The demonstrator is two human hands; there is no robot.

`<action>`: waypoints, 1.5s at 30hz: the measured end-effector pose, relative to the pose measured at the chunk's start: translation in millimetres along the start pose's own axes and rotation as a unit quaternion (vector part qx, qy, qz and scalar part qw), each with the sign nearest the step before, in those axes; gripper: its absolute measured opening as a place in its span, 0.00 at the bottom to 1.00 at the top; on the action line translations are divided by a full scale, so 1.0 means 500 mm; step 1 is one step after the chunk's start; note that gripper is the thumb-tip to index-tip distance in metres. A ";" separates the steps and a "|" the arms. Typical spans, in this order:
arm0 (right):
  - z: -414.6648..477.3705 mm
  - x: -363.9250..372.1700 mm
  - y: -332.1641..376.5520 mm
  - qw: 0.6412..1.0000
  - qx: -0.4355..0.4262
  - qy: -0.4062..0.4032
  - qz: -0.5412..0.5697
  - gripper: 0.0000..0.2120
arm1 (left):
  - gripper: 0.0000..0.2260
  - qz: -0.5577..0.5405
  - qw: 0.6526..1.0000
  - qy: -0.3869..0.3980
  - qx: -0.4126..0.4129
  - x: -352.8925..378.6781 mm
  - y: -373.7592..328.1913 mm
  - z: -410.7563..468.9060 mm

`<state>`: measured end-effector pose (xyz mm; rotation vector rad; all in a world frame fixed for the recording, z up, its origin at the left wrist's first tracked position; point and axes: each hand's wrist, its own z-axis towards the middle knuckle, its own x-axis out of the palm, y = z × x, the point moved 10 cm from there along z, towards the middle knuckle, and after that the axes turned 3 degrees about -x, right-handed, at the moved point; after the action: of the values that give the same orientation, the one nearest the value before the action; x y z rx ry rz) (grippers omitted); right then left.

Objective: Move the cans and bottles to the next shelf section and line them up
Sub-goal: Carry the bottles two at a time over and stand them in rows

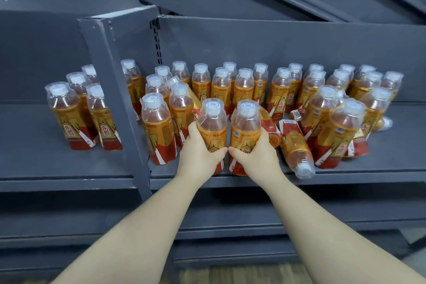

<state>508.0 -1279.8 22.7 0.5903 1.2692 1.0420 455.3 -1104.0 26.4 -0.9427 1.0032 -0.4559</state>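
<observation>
Clasping the left bottle [212,122] is the left grip [198,154]; the right grip [257,153] is clasping the right bottle [245,123]; both are standing at the shelf [391,147] front; probably weighty, slick; mid-label holding suits.

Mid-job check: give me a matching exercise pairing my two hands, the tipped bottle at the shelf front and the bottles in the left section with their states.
Column one:
1 left hand
2 right hand
3 tipped bottle
4 left-section bottles

Column two:
A lying on its side, cap toward the front edge of the shelf
B grips the right front bottle
C standing upright, untouched
D grips the left front bottle

Pairs: 1-D, 2-B, 3-A, 4-C
</observation>
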 end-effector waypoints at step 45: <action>-0.220 0.522 0.336 0.984 -0.012 0.174 0.017 0.32 | 0.32 0.069 0.989 -0.082 -0.100 -0.602 0.304 -0.111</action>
<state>342.6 -995.3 12.0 0.4229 1.5522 1.2249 246.2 -833.8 40.6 -1.0637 0.9682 -0.1590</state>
